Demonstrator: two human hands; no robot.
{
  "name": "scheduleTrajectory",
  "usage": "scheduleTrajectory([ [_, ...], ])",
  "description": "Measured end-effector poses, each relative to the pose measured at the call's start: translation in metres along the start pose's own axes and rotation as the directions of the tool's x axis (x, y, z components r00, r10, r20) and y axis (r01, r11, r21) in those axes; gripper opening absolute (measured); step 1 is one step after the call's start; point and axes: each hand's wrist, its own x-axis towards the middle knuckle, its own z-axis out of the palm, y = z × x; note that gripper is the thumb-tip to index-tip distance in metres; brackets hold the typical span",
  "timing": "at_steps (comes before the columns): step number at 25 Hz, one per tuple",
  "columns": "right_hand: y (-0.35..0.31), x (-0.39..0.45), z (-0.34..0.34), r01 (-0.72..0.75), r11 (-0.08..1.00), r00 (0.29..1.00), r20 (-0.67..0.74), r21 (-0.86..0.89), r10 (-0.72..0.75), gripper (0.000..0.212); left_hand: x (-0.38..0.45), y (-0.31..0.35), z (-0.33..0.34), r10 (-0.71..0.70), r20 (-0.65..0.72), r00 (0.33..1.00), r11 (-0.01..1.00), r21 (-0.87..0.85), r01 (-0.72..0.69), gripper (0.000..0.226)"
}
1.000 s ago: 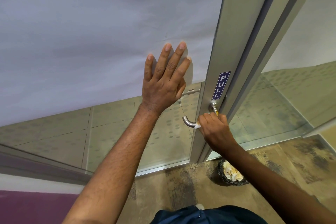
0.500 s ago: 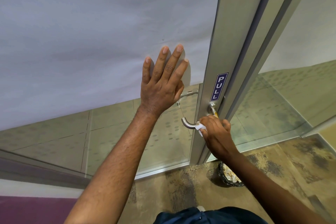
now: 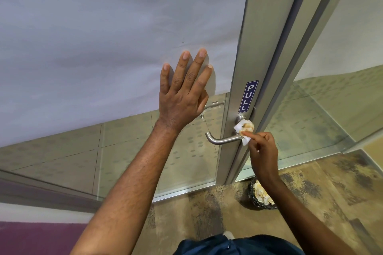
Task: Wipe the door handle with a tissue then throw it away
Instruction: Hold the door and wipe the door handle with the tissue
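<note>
A silver lever door handle (image 3: 222, 140) juts left from the metal door frame, below a blue PULL sticker (image 3: 248, 96). My right hand (image 3: 262, 151) pinches a white tissue (image 3: 244, 128) with brownish smudges and holds it against the handle's base, near the frame. My left hand (image 3: 183, 93) lies flat, fingers spread, on the frosted glass door panel left of the handle. A dark mesh waste basket (image 3: 260, 194) holding crumpled tissues stands on the floor below my right forearm, partly hidden by it.
The metal door frame (image 3: 259, 37) runs up the right of centre, with more glass panels to its right. Mottled brown carpet (image 3: 342, 192) covers the floor. A shoe tip (image 3: 228, 234) and dark blue clothing show at the bottom edge.
My right hand has slid off the lever toward its base by the frame, uncovering most of the handle and the smudged tissue. My left hand stays pressed on the glass.
</note>
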Motion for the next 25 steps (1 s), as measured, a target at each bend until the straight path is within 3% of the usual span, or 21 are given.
scheduleTrajectory([
  [4,-0.012,0.011,0.005,-0.228,0.960,0.973,-0.003,0.160,0.232,0.021,-0.001,0.001,0.000,-0.006,0.002,1.000,1.000,-0.009,0.006,0.059],
  [9,-0.023,0.029,0.003,-0.265,0.961,0.964,0.014,0.085,0.265,0.027,0.000,0.001,0.000,-0.007,-0.004,1.000,1.000,-0.008,0.007,0.060],
  [11,-0.023,0.038,-0.001,-0.319,0.939,0.947,0.089,0.129,0.309,0.031,0.000,0.002,0.000,-0.006,-0.009,1.000,1.000,-0.007,0.006,0.060],
  [14,-0.027,0.056,-0.003,-0.362,0.932,0.910,0.228,0.025,0.348,0.023,0.000,0.002,0.000,-0.007,-0.006,1.000,1.000,-0.006,0.007,0.059],
  [18,-0.034,0.070,-0.004,-0.226,0.968,0.888,0.384,-0.112,0.252,0.043,0.000,0.002,0.000,-0.007,-0.009,1.000,1.000,-0.006,0.007,0.057],
  [20,-0.033,0.072,0.001,-0.323,0.941,0.841,0.427,-0.100,0.334,0.039,0.000,0.002,0.000,-0.007,-0.011,1.000,1.000,-0.006,0.007,0.057],
  [22,-0.033,0.072,0.004,-0.587,0.810,0.724,0.450,0.005,0.522,0.040,0.000,0.002,0.000,-0.002,-0.009,1.000,1.000,-0.003,0.002,0.058],
  [24,-0.035,0.069,0.005,-0.792,0.547,0.596,0.536,0.270,0.599,0.037,0.000,0.002,-0.001,-0.001,-0.005,1.000,1.000,0.000,0.001,0.059],
  [25,-0.037,0.066,0.003,-0.821,0.430,0.570,0.567,0.375,0.594,0.037,0.000,0.002,-0.001,-0.002,-0.006,1.000,1.000,-0.001,0.002,0.059],
])
